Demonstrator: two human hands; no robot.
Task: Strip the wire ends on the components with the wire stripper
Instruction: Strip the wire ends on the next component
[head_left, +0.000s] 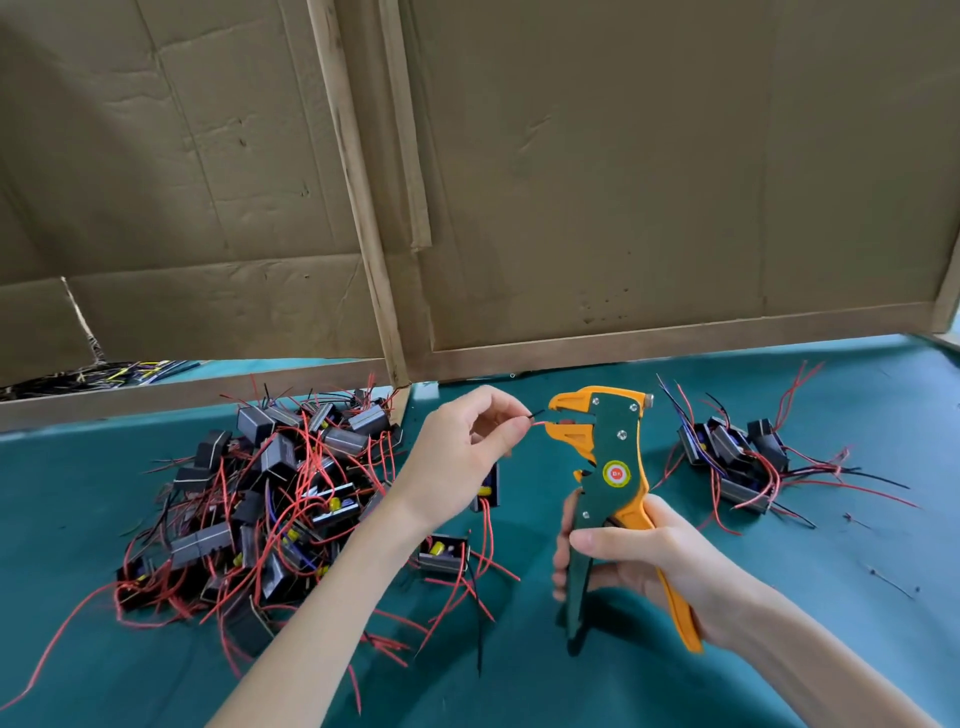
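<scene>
Left hand (470, 447) pinching a red wire (540, 424) and a black wire (537, 414) between thumb and forefinger, tips aimed at the open mouth of the wire stripper (605, 467). Red tip at the lower jaw, black tip just short of it. Component (489, 486) dangling under that hand, above the middle of the table (779, 649). Right hand (639, 561) wrapped round both handles, handles spread, not yet squeezed.

Probable faults:
- Only one wire caught, through uneven tip lengths.
- Strands nicked or cut, through a skewed or too-deep entry.
- Wire pulled from the pinch on squeezing, through a light hold and the weight hanging below.
- Fingertips close to the jaws.

Materials:
- Stripper: flat dark green plates with bright rivets, orange beak-shaped jaws, one orange handle, round red-and-yellow sticker.
- Wires: thin, limp, glossy.
- Components: small dark boxy blocks, some with a yellow part showing.

Large heap (270, 493) toward the left edge, small heap (732, 457) toward the far right corner, on smooth teal matting. Creased cardboard (623, 182) on a wooden rail (675, 343) along the far edge.
</scene>
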